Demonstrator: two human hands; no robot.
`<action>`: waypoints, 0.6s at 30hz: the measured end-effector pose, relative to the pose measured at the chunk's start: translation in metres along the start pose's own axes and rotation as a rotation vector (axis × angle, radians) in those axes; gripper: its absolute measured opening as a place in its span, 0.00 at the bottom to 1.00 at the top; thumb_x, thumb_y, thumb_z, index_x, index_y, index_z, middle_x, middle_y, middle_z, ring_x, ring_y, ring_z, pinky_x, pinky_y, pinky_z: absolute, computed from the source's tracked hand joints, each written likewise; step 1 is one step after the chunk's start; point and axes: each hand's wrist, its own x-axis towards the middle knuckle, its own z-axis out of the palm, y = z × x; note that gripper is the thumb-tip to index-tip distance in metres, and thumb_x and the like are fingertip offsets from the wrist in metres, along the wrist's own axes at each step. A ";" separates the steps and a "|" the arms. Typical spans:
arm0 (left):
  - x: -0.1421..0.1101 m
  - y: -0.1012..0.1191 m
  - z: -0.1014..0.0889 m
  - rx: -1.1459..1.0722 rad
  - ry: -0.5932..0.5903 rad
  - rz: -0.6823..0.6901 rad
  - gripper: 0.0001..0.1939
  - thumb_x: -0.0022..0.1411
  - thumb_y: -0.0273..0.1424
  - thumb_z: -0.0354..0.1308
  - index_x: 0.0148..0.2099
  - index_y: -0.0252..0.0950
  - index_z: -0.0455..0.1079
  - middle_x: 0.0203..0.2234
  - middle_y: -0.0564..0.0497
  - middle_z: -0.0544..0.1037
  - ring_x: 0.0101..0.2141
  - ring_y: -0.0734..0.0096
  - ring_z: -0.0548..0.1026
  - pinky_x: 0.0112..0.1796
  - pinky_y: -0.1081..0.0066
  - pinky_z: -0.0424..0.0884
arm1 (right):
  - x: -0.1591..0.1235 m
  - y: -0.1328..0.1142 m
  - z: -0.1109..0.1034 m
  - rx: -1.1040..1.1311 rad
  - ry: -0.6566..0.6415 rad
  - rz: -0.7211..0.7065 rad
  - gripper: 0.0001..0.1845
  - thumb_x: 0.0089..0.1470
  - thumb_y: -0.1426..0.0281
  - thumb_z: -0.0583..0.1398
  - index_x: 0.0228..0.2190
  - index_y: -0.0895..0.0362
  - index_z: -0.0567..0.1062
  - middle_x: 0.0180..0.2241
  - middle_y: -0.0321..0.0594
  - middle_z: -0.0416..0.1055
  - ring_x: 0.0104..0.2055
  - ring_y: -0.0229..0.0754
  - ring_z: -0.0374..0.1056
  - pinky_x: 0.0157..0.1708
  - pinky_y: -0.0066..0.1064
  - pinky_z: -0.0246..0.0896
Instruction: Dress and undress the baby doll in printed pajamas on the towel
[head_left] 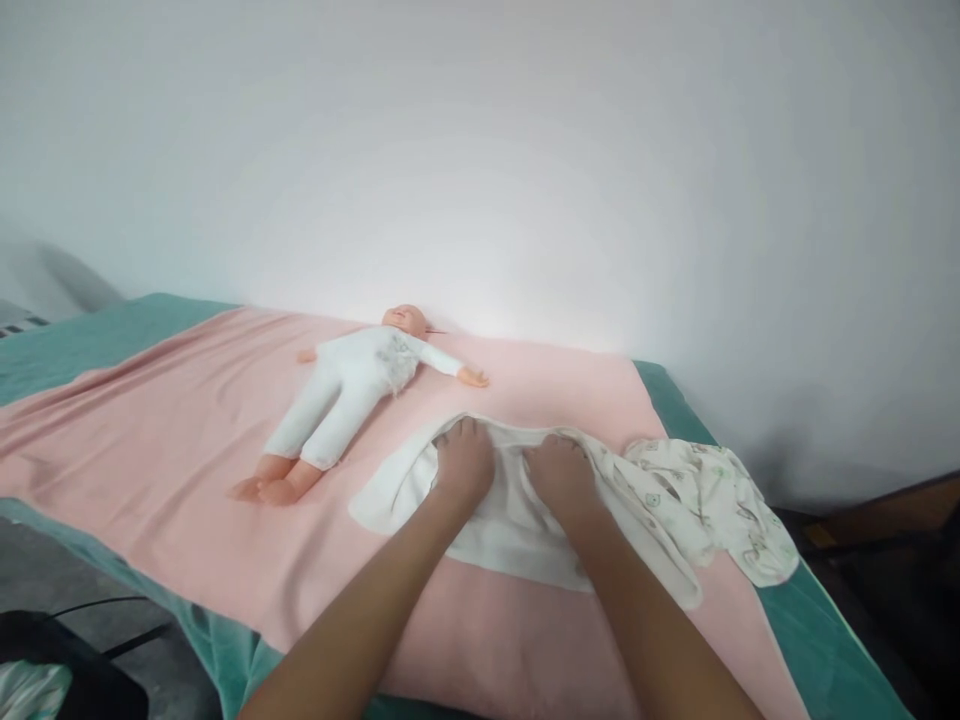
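While the white garment [504, 548] lies on the pink blanket [555, 380], it sits right under our hands, its long axis running left to right, the right end slanting nearer us. Neither is nearer: our left hand [466, 455] and right hand [562, 475], spaced apart, are both clamped on its cloth near the far edge, fingers curled, forearms reaching forward. Beyond, to the left, we see the doll [360, 365] on its back; at the garment's right, a patterned cloth [701, 500].

Left hand [466, 462], right hand [562, 478] — both curled
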 end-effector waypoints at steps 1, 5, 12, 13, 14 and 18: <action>0.001 -0.001 0.001 -0.024 0.014 -0.004 0.18 0.66 0.28 0.42 0.55 0.34 0.64 0.53 0.33 0.67 0.54 0.46 0.65 0.50 0.45 0.64 | 0.004 0.000 0.004 0.002 0.068 0.084 0.24 0.62 0.63 0.46 0.47 0.68 0.69 0.43 0.68 0.68 0.49 0.62 0.65 0.46 0.51 0.58; 0.005 -0.006 0.006 -0.142 0.139 0.000 0.28 0.67 0.35 0.44 0.67 0.42 0.49 0.67 0.38 0.49 0.63 0.41 0.52 0.52 0.43 0.62 | 0.016 -0.006 0.018 0.140 0.392 0.198 0.24 0.58 0.67 0.50 0.53 0.68 0.63 0.55 0.69 0.59 0.59 0.62 0.56 0.53 0.49 0.53; 0.040 -0.018 0.019 -0.379 0.212 0.122 0.30 0.67 0.33 0.45 0.69 0.41 0.46 0.69 0.45 0.41 0.67 0.50 0.41 0.63 0.50 0.46 | 0.041 0.019 0.026 0.244 0.623 0.083 0.25 0.61 0.64 0.48 0.55 0.66 0.58 0.63 0.64 0.45 0.66 0.59 0.40 0.60 0.52 0.42; 0.047 -0.018 0.022 -0.414 0.200 0.145 0.30 0.67 0.33 0.45 0.69 0.40 0.48 0.69 0.44 0.41 0.67 0.51 0.41 0.64 0.51 0.45 | 0.046 0.026 0.026 0.221 0.594 0.080 0.26 0.61 0.63 0.48 0.55 0.67 0.58 0.63 0.65 0.46 0.66 0.59 0.41 0.60 0.52 0.41; 0.055 -0.017 0.026 -0.444 0.191 0.165 0.29 0.67 0.32 0.45 0.68 0.38 0.49 0.69 0.44 0.42 0.67 0.51 0.41 0.64 0.51 0.44 | 0.051 0.034 0.027 0.199 0.562 0.081 0.28 0.61 0.63 0.47 0.56 0.69 0.57 0.62 0.66 0.47 0.66 0.59 0.42 0.61 0.51 0.41; 0.081 -0.012 0.042 -0.484 0.222 0.205 0.27 0.67 0.32 0.45 0.66 0.32 0.55 0.68 0.40 0.47 0.67 0.54 0.43 0.65 0.54 0.44 | 0.075 0.058 0.033 0.150 0.468 0.071 0.31 0.62 0.62 0.46 0.59 0.73 0.54 0.62 0.67 0.48 0.66 0.58 0.42 0.62 0.49 0.41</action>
